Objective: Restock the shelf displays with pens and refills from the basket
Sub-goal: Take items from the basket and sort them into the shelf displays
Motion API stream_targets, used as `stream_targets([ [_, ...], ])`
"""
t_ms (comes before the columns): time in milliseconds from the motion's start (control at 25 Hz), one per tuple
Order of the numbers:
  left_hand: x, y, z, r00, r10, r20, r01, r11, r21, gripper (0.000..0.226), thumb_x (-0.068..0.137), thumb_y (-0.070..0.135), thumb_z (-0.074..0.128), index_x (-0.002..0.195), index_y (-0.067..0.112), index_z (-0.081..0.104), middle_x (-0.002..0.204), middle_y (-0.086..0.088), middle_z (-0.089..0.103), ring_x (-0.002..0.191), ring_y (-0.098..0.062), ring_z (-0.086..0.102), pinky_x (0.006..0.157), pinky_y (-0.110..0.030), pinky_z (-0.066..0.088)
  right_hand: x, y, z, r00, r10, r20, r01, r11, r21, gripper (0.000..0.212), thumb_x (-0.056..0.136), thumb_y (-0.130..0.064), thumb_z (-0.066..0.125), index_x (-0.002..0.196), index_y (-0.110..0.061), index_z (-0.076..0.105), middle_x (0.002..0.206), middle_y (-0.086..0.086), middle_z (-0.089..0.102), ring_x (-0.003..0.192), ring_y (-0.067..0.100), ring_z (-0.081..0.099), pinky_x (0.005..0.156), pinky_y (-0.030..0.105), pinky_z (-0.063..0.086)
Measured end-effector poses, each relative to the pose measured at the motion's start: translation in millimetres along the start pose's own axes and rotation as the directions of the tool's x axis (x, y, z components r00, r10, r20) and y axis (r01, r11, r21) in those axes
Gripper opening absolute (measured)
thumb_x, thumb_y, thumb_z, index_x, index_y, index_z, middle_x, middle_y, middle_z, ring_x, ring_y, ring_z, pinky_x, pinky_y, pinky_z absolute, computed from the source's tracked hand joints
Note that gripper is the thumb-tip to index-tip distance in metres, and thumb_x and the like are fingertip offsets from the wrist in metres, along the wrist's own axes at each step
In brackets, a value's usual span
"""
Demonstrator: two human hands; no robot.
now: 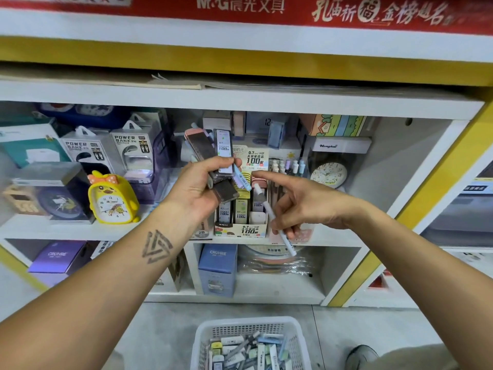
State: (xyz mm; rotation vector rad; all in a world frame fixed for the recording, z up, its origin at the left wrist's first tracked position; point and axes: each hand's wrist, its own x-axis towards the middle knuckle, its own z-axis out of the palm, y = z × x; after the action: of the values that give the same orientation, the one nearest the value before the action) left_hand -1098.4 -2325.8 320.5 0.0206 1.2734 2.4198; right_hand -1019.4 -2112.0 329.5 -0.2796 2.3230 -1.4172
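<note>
White shelving (240, 102) with yellow edging fills the background, and the cardboard lead-refill display box (241, 228) on its middle shelf serves as the landmark.

The left hand (198, 186) is curled tight around a fanned bunch of slim dark plastic refill cases (223, 153), held just above and to the left of the display box; a pale blue pen (244, 180) pokes out of the same grip. The right hand (298, 206), just right of the box, has its lower fingers folded round a white pen (278, 231) that slants down and right, while its forefinger points straight out toward the box's upper slots.

To do this step well, I would match each case's label to the right slot, free one case at a time, and slide it in upright without knocking its neighbours.

Well below the box, on the grey floor, stands the white mesh plastic basket (202, 332), with more pens and refills inside.
</note>
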Motion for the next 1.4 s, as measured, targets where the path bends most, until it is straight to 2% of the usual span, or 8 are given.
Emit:
stream_targets([
  [160,-5.4,-4.0,-3.4,0.999,-0.047,-0.008,0.047,0.995,0.087,0.043,0.068,-0.002,0.072,0.111,0.001,0.067,0.094,-0.017,0.073,0.078,-0.026,0.072,0.062,-0.039,0.056,-2.9,-0.2,-7.2,0.994,-0.025,-0.108,0.026,1.0,0.011,0.093,0.081,0.01,0.075,0.152,-0.033,0.034,0.081,0.026,0.072,0.06,0.029,0.067,0.056,0.032,0.055],
  [240,-8.2,-7.1,-2.4,0.997,-0.071,0.003,0.07,0.991,0.114,0.055,0.066,-0.002,0.074,0.12,-0.001,0.065,0.092,-0.017,0.073,0.077,-0.025,0.073,0.059,-0.038,0.056,-3.2,-0.6,-14.0,0.949,-0.074,-0.305,0.077,0.997,-0.003,0.069,0.085,0.007,0.072,0.142,-0.023,0.048,0.078,0.022,0.073,0.06,0.028,0.069,0.057,0.031,0.056],
  [320,-9.5,-11.7,0.7,0.996,-0.092,0.022,0.088,0.988,0.123,0.063,0.061,-0.002,0.075,0.123,-0.001,0.063,0.091,-0.016,0.073,0.075,-0.024,0.073,0.059,-0.038,0.056,-2.9,-1.2,-25.0,0.811,-0.132,-0.57,0.14,0.99,-0.031,0.038,0.089,0.0,0.071,0.123,-0.011,0.058,0.07,0.015,0.073,0.057,0.024,0.069,0.058,0.033,0.058],
  [400,-9.0,-16.9,3.5,0.996,-0.087,0.025,0.084,0.99,0.11,0.062,0.06,-0.005,0.075,0.121,0.0,0.065,0.093,-0.017,0.073,0.076,-0.027,0.073,0.061,-0.04,0.057,-2.8,-0.5,-36.0,0.644,-0.162,-0.748,0.174,0.983,-0.063,0.018,0.091,-0.004,0.07,0.104,-0.012,0.061,0.07,0.013,0.073,0.054,0.019,0.068,0.061,0.037,0.059],
  [520,-8.4,-24.7,4.8,0.995,-0.086,0.047,0.082,0.993,0.088,0.054,0.058,-0.009,0.074,0.111,-0.002,0.069,0.092,-0.021,0.073,0.079,-0.029,0.073,0.064,-0.039,0.058,-1.6,5.7,-46.3,0.505,-0.212,-0.837,0.067,0.976,-0.206,0.007,0.093,-0.008,0.069,0.097,-0.01,0.064,0.079,0.017,0.071,0.059,0.016,0.071,0.07,0.042,0.062],
  [960,-8.9,-32.0,6.6,0.989,-0.137,0.053,0.13,0.983,0.13,0.041,0.062,-0.01,0.072,0.1,0.006,0.074,0.097,-0.022,0.073,0.085,-0.029,0.074,0.06,-0.039,0.056,10.2,26.3,-40.9,0.583,-0.309,-0.751,-0.08,0.898,-0.432,0.013,0.095,-0.014,0.067,0.087,-0.023,0.062,0.072,-0.005,0.071,0.066,0.003,0.071,0.073,0.041,0.062],
  [1200,-10.5,-33.0,8.7,0.988,-0.143,0.05,0.134,0.979,0.152,0.044,0.055,-0.007,0.076,0.096,0.008,0.075,0.097,-0.022,0.074,0.088,-0.03,0.074,0.067,-0.044,0.057,14.2,29.9,-39.5,0.641,-0.303,-0.706,-0.129,0.864,-0.487,0.016,0.092,-0.019,0.07,0.081,-0.028,0.063,0.068,-0.012,0.07,0.075,0.013,0.072,0.077,0.046,0.06],
  [1400,-13.5,-31.5,9.1,0.988,-0.149,0.044,0.14,0.976,0.165,0.049,0.057,-0.007,0.075,0.104,0.007,0.073,0.096,-0.021,0.073,0.088,-0.029,0.073,0.068,-0.045,0.057,14.8,30.4,-38.5,0.69,-0.297,-0.66,-0.07,0.88,-0.469,0.017,0.093,-0.013,0.068,0.079,-0.022,0.069,0.07,-0.003,0.072,0.073,0.02,0.072,0.073,0.047,0.061],
])
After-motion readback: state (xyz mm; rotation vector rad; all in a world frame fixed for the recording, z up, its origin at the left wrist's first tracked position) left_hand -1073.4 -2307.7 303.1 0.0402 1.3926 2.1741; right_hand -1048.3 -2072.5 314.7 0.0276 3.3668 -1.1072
